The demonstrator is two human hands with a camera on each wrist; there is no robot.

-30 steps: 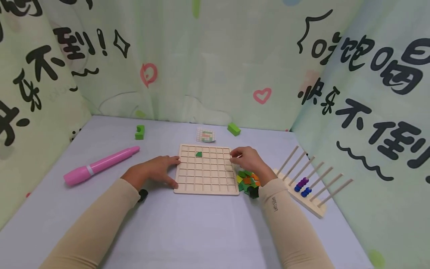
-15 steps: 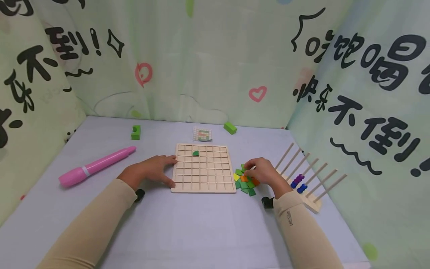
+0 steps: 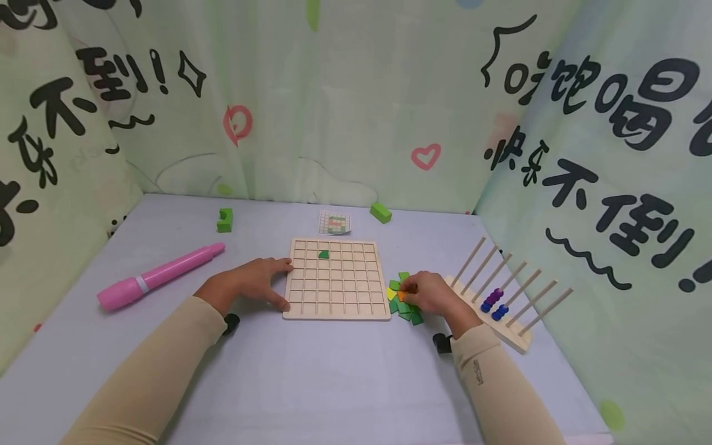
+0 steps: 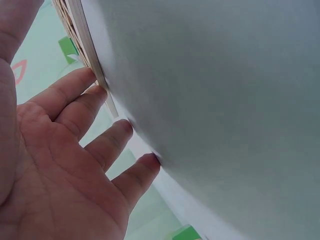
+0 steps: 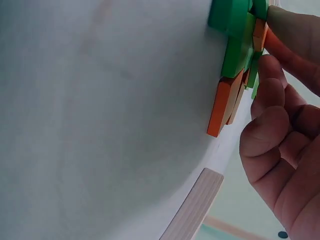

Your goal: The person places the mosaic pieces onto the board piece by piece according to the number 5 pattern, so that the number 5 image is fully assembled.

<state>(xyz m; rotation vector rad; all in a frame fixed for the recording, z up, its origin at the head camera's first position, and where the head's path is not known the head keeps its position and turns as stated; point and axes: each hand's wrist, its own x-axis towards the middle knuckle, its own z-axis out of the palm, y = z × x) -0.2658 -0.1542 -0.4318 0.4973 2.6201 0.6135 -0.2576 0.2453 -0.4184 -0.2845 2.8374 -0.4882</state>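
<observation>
Printed green curtains point(image 3: 345, 93) wall in our lilac desk point(image 3: 311, 383). On it our left hand point(image 3: 253, 284) lies flat, fingers straight against the wooden grid board point(image 3: 336, 279). Just right of the board, our right hand point(image 3: 431, 293) curls its fingers into the pile of tiles point(image 3: 402, 303), pinching an orange tile point(image 3: 402, 295).

Green, orange, yellow tiles point(image 3: 404, 301) heaped beside gridded wooden board point(image 3: 335, 279).
</observation>
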